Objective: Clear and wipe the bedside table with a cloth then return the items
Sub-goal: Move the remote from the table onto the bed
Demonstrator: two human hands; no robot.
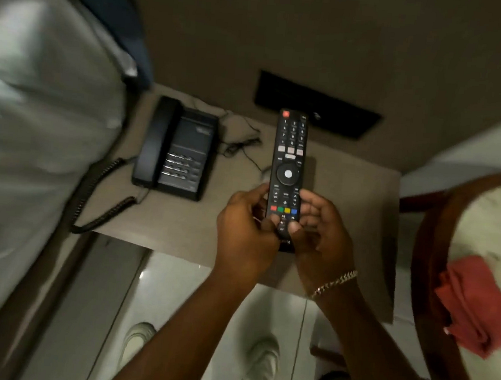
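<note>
Both hands grip remote (288,162) lengthwise (buttons up), pointing toward wall.

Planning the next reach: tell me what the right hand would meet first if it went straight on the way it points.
The right hand points up the picture toward the wall. Past the bare table, the first thing looks like the dark wall panel, though depth is unclear.

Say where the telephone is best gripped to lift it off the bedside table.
Grip the telephone base by its two long sides, coming from above; the handset only rests in its cradle. Its coiled cord trails left, so lift gently.
</note>
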